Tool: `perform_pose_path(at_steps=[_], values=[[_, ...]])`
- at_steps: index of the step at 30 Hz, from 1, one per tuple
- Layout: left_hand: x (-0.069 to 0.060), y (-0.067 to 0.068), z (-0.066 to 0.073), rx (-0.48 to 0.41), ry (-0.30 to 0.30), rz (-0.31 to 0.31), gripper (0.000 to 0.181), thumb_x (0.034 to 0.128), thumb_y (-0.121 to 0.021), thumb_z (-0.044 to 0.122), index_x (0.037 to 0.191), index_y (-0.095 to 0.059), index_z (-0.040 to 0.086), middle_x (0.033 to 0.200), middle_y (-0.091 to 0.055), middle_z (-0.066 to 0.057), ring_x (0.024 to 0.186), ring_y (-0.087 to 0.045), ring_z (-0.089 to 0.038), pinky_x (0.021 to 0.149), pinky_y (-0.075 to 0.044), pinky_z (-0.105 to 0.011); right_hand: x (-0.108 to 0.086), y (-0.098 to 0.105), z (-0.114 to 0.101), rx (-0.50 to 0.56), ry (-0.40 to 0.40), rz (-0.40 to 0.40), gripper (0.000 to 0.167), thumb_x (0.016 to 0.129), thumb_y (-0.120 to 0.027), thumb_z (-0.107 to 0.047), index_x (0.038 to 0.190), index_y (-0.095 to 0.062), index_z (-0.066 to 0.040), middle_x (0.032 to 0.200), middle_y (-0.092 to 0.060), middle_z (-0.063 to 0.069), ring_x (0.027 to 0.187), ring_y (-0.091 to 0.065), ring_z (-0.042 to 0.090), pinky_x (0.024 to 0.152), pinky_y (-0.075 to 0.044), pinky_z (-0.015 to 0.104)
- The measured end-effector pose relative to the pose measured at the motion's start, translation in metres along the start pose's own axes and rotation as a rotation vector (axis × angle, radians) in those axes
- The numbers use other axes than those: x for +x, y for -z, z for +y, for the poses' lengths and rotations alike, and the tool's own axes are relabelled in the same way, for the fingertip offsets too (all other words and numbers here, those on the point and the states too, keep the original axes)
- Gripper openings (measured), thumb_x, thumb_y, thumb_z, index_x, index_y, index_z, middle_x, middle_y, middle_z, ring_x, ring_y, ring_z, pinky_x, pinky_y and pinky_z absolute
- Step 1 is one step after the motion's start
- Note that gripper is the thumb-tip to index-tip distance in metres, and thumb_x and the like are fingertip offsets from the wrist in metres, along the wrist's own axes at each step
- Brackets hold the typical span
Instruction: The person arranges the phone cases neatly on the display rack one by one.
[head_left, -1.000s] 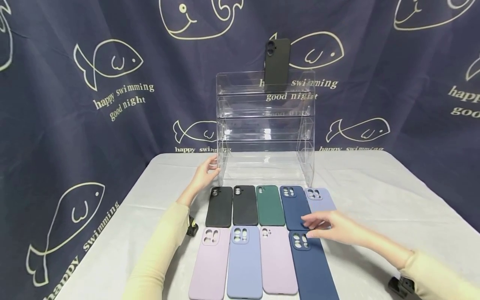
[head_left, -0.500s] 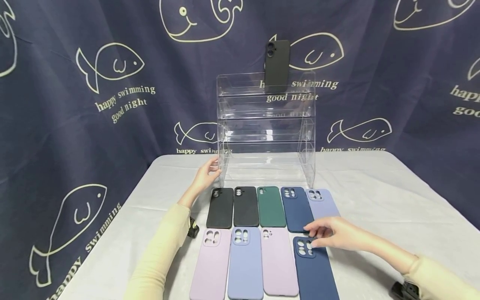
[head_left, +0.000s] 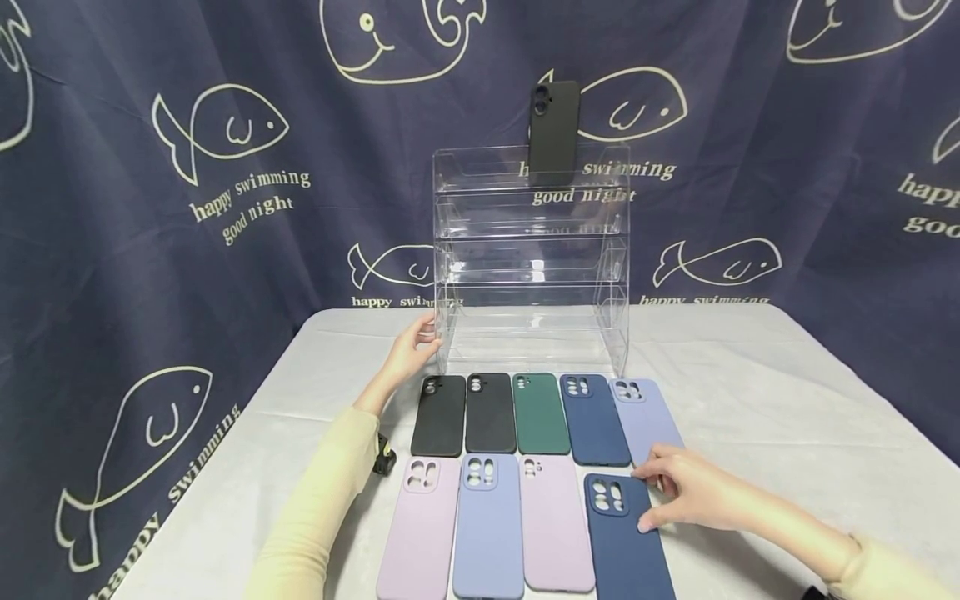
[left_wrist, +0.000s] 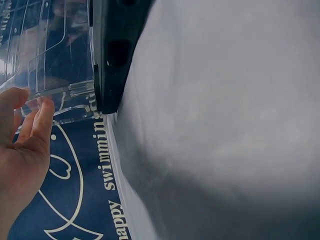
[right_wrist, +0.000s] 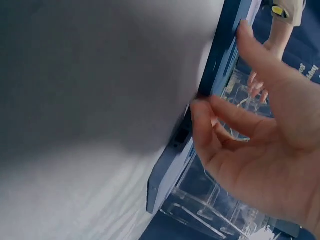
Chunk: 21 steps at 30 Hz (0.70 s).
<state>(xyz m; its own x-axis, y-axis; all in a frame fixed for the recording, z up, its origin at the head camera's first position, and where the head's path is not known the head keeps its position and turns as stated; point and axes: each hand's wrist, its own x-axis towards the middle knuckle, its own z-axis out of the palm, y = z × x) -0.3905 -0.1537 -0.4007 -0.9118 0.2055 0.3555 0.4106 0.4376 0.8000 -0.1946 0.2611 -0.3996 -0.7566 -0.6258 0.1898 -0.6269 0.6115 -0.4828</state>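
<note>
My left hand [head_left: 408, 350] holds the lower left side of a clear tiered display stand [head_left: 532, 321]. In the left wrist view its thumb and fingers [left_wrist: 44, 117] meet the stand's transparent edge. At the upper right corner of a dark blue phone case [head_left: 628, 542], my right hand [head_left: 701, 492] touches the edge with bent fingers and thumb. In the right wrist view, the right thumb [right_wrist: 245, 37] lies against a blue case's side. Just beyond that hand are a light blue case [head_left: 647, 417] and another dark blue case [head_left: 594, 421].
Black [head_left: 438, 417], another black [head_left: 491, 414] and green [head_left: 542, 414] cases continue the back row. The front row has lilac [head_left: 420, 533], blue [head_left: 489, 533] and lilac [head_left: 557, 529] cases. A black case [head_left: 555, 133] stands upright in the stand's top tier.
The front dark blue case has slid slightly toward me, away from the back row. My right hand has moved right and nearer along its corner. The left hand stays at the stand.
</note>
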Motion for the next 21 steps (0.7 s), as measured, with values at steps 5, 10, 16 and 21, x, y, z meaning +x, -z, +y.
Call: perform_pose_path(at_steps=[5,10,16,21], values=[[-0.001,0.0,0.001,0.012,-0.012,0.002,0.056,0.0886,-0.06,0.004,0.139,-0.038,-0.001,0.122,-0.054,-0.028,0.109,-0.058,-0.041,0.099,-0.047,-0.046,0.0,-0.003,0.0,0.008,-0.05,-0.012,0.052,0.062,-0.081,-0.043,0.092,-0.061,-0.006,0.081,-0.048,-0.009,0.07,-0.04,-0.003,0.055,-0.039,0.017],[-0.001,0.001,0.0,0.007,-0.016,0.005,0.056,0.0881,-0.06,0.003,0.139,-0.038,-0.001,0.122,-0.054,-0.028,0.108,-0.058,-0.041,0.099,-0.048,-0.046,0.0,-0.002,0.004,0.34,-0.044,-0.071,0.045,0.068,-0.082,-0.022,0.092,-0.051,-0.002,0.079,-0.05,-0.003,0.063,-0.044,-0.004,0.047,-0.041,0.017],[0.0,0.0,-0.002,0.003,-0.016,0.001,0.055,0.089,-0.059,0.004,0.14,-0.037,-0.001,0.122,-0.054,-0.029,0.109,-0.057,-0.042,0.099,-0.048,-0.047,0.003,0.007,0.0,0.663,-0.152,-0.146,0.046,0.075,-0.075,-0.007,0.103,-0.042,0.009,0.082,-0.05,0.004,0.062,-0.062,0.007,0.051,-0.058,0.035],[-0.001,0.0,0.0,0.009,-0.017,0.007,0.055,0.0889,-0.059,0.004,0.139,-0.038,-0.001,0.122,-0.055,-0.028,0.109,-0.058,-0.041,0.1,-0.047,-0.047,0.01,0.016,-0.003,0.617,-0.252,-0.065,0.054,0.076,-0.075,-0.01,0.113,-0.042,0.011,0.093,-0.053,0.014,0.065,-0.065,0.011,0.057,-0.059,0.041]])
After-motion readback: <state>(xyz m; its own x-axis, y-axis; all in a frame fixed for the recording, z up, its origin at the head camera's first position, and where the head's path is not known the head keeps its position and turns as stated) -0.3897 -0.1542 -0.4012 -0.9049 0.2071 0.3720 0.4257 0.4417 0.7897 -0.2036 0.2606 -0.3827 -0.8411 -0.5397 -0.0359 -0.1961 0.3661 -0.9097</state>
